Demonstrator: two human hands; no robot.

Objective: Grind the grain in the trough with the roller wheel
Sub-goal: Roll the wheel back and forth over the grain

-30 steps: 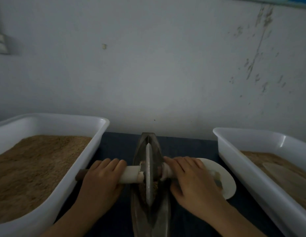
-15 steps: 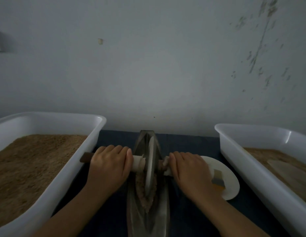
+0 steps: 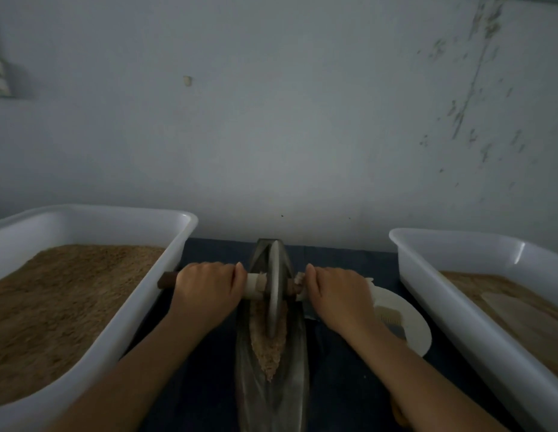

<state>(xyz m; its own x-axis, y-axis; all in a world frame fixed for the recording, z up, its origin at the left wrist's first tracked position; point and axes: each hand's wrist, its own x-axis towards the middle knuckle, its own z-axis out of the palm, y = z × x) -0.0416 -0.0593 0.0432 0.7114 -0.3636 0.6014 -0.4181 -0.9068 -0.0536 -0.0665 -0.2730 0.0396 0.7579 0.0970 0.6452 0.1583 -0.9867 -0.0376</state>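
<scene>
Two hands on the axle handle [image 3: 254, 285] of the roller wheel [image 3: 274, 285], one either side. Left hand [image 3: 207, 286] wraps the handle, fingers curled over the top and pressed together; brown handle end [image 3: 167, 279] pokes out past it toward the left tub. Right hand [image 3: 337, 294] grips the other side the same way, fingers curled round, handle under it fully hidden. White wrap on the handle shows only between hands and wheel. Wheel stands upright on edge in the metal trough [image 3: 273, 385], toward its far end; lower rim sunk in the grain [image 3: 268, 347], which lies as a crushed tan strip along the trough's middle groove. Trough's near end cut off by bottom edge. Left white tub [image 3: 121, 325] holds tan meal, cut off at left. Right white tub [image 3: 458, 322] holds similar meal plus a pale flat thing, unclear what, cut off at right. White plate [image 3: 411, 325] beside the trough, partly behind right wrist; something ridged on it, hard to make out. Dark tabletop [image 3: 343, 378], dim light.
</scene>
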